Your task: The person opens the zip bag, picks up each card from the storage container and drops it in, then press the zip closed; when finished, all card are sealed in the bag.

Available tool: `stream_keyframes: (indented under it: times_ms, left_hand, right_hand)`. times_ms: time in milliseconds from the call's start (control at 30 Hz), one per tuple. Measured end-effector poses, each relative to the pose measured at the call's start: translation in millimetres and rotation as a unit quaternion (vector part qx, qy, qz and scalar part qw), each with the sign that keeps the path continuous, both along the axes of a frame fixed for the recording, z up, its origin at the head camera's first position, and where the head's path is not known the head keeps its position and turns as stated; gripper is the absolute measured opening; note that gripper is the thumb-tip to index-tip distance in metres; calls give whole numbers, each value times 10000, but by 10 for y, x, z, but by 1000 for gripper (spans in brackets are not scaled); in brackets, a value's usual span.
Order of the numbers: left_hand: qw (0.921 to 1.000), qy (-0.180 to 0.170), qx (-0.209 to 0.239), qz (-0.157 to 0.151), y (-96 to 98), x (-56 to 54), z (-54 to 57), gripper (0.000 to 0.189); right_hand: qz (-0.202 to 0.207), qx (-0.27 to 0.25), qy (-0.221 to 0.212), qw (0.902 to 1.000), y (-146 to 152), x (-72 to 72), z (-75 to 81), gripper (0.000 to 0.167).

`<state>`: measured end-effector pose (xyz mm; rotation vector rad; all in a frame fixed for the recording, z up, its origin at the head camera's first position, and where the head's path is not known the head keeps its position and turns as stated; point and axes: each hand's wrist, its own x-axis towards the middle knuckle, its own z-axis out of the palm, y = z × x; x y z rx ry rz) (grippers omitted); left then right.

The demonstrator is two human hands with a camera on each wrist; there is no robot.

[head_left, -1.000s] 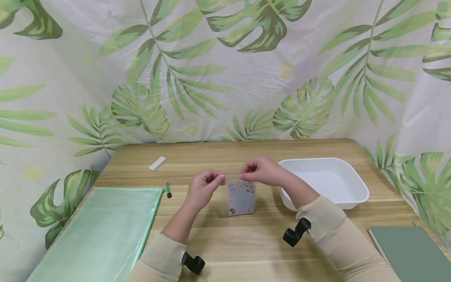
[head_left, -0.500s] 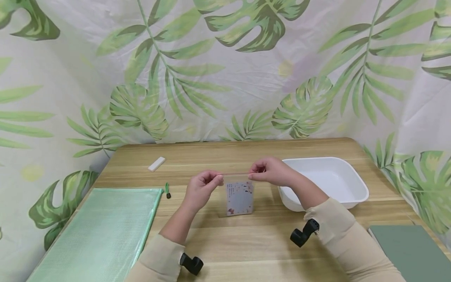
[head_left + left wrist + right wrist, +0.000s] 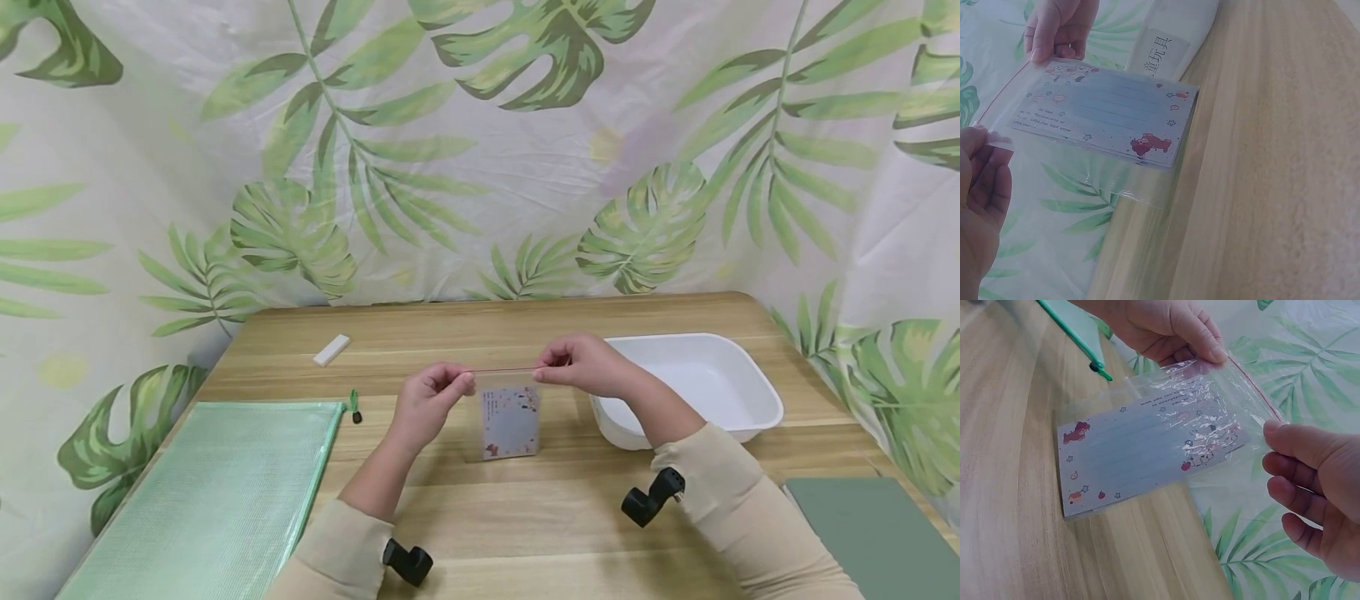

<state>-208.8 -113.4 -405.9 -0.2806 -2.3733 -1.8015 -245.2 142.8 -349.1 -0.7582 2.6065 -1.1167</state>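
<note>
Between my hands hangs a clear zip bag with a red line along its top edge. Inside it lies a stack of printed note cards, pale blue-grey with lines of text and small red cartoon figures. My left hand pinches one top corner between thumb and forefinger. At the other end of the red strip, my right hand pinches the edge the same way, its remaining fingers curled loosely in the right wrist view. The strip looks taut and straight, and the bag is held above the wooden table.
To the right stands a white plastic basin, and a grey-green book or board lies nearer. A green mesh zip pouch covers the left side, its green-corded pull beside it. Farther back is a small white block.
My right hand has slid to the right along the red strip, away from my left hand, mostly in the first half second. My left hand keeps its corner, and the bag stays nearly in place.
</note>
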Motion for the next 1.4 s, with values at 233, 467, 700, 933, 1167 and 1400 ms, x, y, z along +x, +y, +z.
stream_keyframes:
  times_ms: [233,467,700,933,1167,1400]
  left_hand:
    - [9993,-337,158,31,-42,-4,15,18]
    - [9940,-931,428,393,-117,-153,-49,21]
    - [9863,-1313,739,665,-131,-395,-236,22]
    - [9858,-1452,457,704,-109,-471,-496,21]
    - [9922,-801,-418,855,-82,-493,-648,17]
    - [9827,-591,-1493,927,-88,-465,-689,11]
  right_hand:
    - [-295,-236,-161,9992,-61,34,-40,13]
    - [-961,-1327,-829,9830,-311,-3,-236,16]
    - [-2048,-2215,-1359,9437,-544,-157,-555,19]
    - [-2552,-2272,-1615,9258,-582,-242,-912,21]
    - [-2595,-2209,-1547,9273,-582,-274,-1091,21]
    - [-2601,-1077,-954,9548,-587,-281,-1144,17]
